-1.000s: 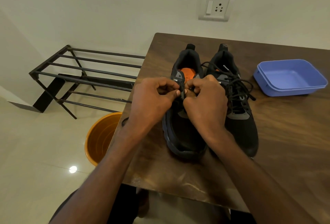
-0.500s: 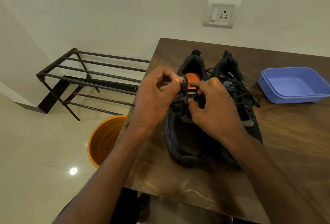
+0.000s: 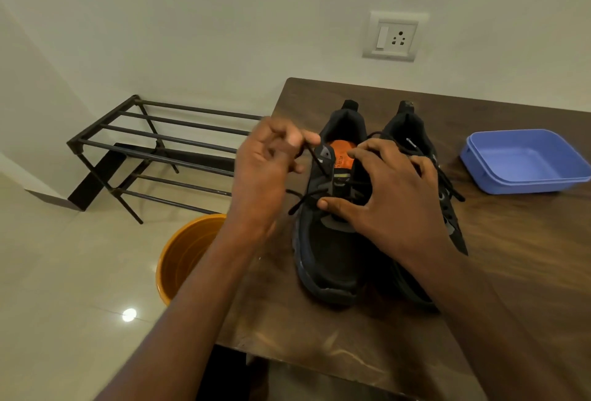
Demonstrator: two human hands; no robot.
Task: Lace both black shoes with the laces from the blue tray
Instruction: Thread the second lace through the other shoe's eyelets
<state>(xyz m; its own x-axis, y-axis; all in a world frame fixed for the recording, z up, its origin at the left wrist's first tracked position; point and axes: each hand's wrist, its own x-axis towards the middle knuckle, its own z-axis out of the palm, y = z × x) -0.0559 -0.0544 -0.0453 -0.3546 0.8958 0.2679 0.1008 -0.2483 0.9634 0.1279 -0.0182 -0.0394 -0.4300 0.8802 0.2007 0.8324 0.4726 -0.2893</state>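
Black lace (image 3: 315,162) on the left shoe (image 3: 326,240) at frame centre is pinched taut by the left hand (image 3: 265,173); the right hand (image 3: 383,199) rests spread, fingers loose, steadying the tongue; best pull evenly before knotting.

A black metal rack (image 3: 166,144) and orange bucket (image 3: 185,253) stand on the floor beside the wooden table (image 3: 527,256), below a wall socket (image 3: 395,35).

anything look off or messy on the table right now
Nothing damaged or spilled. The right shoe's lace lies in a loose tangle, ends trailing over its side. The left hand pinches the left shoe's lace, mid-lacing. The blue tray sits empty.
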